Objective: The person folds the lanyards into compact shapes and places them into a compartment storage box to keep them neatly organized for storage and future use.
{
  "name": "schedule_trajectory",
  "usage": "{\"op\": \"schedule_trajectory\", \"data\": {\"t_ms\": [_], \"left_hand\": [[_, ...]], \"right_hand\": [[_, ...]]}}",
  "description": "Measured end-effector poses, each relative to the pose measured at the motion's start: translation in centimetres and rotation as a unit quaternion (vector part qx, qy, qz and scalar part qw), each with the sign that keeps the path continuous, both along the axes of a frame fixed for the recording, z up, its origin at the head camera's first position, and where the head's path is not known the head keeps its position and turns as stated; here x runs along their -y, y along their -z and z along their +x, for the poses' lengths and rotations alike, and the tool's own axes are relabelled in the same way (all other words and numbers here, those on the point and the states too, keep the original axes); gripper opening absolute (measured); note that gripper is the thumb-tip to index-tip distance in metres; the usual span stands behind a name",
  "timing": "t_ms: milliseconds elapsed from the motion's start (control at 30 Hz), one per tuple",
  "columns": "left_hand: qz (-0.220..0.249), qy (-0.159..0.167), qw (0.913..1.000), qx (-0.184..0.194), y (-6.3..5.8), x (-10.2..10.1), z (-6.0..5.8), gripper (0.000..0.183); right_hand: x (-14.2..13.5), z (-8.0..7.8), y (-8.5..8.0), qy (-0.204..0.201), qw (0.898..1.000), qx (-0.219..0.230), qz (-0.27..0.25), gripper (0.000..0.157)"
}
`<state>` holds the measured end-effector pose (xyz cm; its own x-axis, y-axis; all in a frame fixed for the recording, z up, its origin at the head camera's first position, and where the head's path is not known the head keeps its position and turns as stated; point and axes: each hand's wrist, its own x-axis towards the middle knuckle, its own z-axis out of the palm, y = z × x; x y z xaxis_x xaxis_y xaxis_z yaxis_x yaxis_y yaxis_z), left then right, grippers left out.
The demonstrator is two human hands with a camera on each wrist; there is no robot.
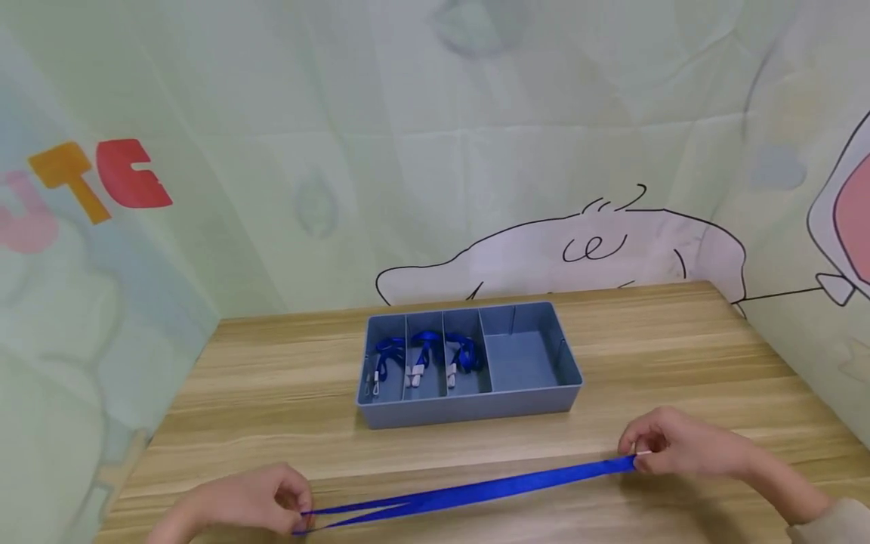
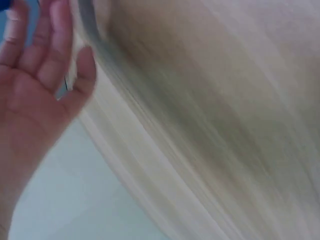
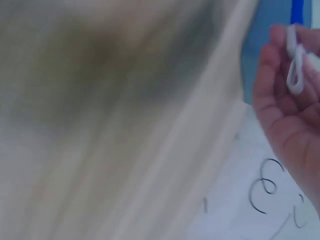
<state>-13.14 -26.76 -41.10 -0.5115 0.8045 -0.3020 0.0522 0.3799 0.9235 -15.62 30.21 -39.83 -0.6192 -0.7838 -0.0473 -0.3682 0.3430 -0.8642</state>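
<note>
A blue lanyard [image 1: 489, 489] is stretched low over the front of the table between my two hands. At the left, my left hand [image 1: 248, 499] holds the looped end at its fingertips, where the strap parts into two strands. My right hand [image 1: 686, 446] pinches the other end between thumb and fingers. A white plastic clip [image 3: 296, 75] at that end lies against the fingers in the right wrist view. In the left wrist view only a scrap of blue shows by the left fingertips [image 2: 17, 12], at the upper left corner.
Behind the lanyard stands a grey-blue divided tray [image 1: 469, 408]. Its three narrow left compartments each hold blue lanyards [image 1: 426, 340] with white clips [image 1: 416, 375]; the wide right compartment [image 1: 519, 359] shows its bare floor. The wooden table [image 1: 285, 393] meets a printed cloth [image 1: 306, 189] behind and at both sides.
</note>
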Motion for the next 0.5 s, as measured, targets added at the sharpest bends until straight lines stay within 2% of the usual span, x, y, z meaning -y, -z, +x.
{"op": "schedule_trajectory", "data": {"t_ms": [100, 233, 333, 500], "left_hand": [[0.002, -0.004, 1.0000, 0.007, -0.7, 0.0, -0.4, 0.009], [0.006, -0.014, 0.9998, -0.012, -1.3, 0.1, -0.8, 0.008], [0.031, -0.020, 0.9993, -0.002, -1.5, 0.4, -0.9, 0.007], [0.071, -0.040, 0.9958, 0.041, -1.9, 1.1, -0.9, 0.014]], "right_hand": [[-0.2, -0.5, -1.0, 0.018, 0.999, -0.030, 0.014, 0.011], [-0.4, -1.0, -2.1, 0.026, 0.998, -0.051, 0.006, 0.011], [-0.5, -1.3, -2.6, 0.025, 0.998, -0.066, 0.001, 0.013], [-0.7, -1.5, -3.1, 0.028, 0.996, -0.083, 0.007, 0.015]]}}
